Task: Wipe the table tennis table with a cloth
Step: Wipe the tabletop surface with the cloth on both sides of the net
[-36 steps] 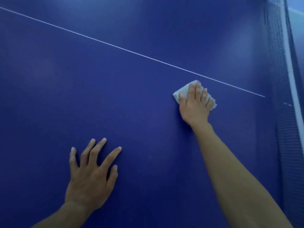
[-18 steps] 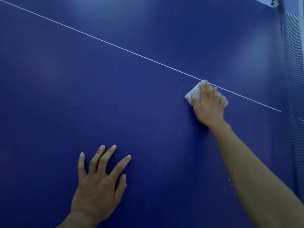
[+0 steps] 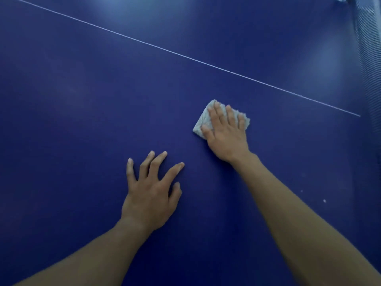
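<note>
While the left hand [image 3: 151,193] is resting flat on the blue counter [image 3: 82,120] with its fingers spread and holding nothing, the right hand [image 3: 225,137] is pressing a small folded cloth [image 3: 201,121] down onto the surface. The right hand's fingers are lying straight across the top of the cloth rather than curling round it, and the thumb is lying along its near left edge.

The cloth is pale grey-blue and fuzzy. It is sitting right of centre on the counter, on the near side of a thin white line [image 3: 185,56] that is running diagonally from upper left to lower right; cloth and line are not touching. A dark mesh net [image 3: 369,58] is standing along the right edge of the view. A few white specks [image 3: 324,201] are lying on the counter beside the right forearm.

The cloth is looking soft, light and limp, so it is probably prone to bunching or slipping out from under the palm. A flat palm over its middle, fingers reaching its far edge, seems the surest hold for wiping. The counter is looking hard and smooth, so the cloth should be gliding easily.
</note>
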